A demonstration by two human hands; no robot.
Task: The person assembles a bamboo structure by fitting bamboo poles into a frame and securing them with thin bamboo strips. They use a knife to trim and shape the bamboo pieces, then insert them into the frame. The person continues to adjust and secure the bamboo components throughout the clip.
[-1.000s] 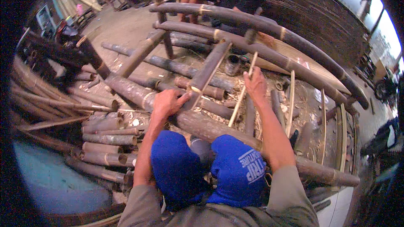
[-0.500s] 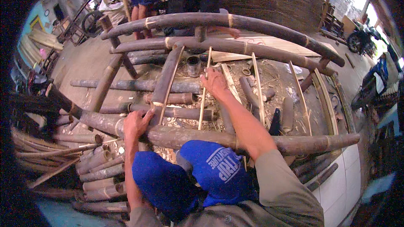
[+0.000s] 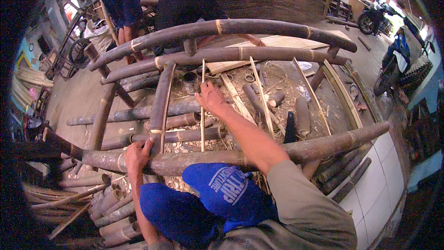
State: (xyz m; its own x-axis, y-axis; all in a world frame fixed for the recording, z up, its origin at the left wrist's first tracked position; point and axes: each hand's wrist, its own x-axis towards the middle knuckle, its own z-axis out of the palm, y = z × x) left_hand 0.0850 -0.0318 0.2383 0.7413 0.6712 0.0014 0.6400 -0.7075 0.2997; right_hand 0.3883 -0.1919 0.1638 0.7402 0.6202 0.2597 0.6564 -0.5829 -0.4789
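A large frame of dark brown bamboo stretches across in front of me. My left hand (image 3: 138,153) is closed round its thick near pole (image 3: 203,159), beside the foot of a wide crosspiece (image 3: 163,93). Farther out, my right hand (image 3: 212,97) has its fingers curled on a thin pale bamboo slat (image 3: 202,127), which runs from the near pole to the far rail (image 3: 231,53). Several more slats, such as this one (image 3: 262,95), span the frame to the right. A curved upper rail (image 3: 259,28) tops the far side.
Bamboo offcuts and shavings litter the floor inside the frame, with a dark saw (image 3: 290,128) among them. Cut bamboo lengths (image 3: 113,203) lie at the near left. Behind the frame, one person (image 3: 121,4) stands and another (image 3: 185,7) bends low. A motorbike (image 3: 397,67) stands at right.
The view has turned and shifted, so the frame sits lower at right, and more of the two people shows. Both hands stay at about the same spots on the frame.
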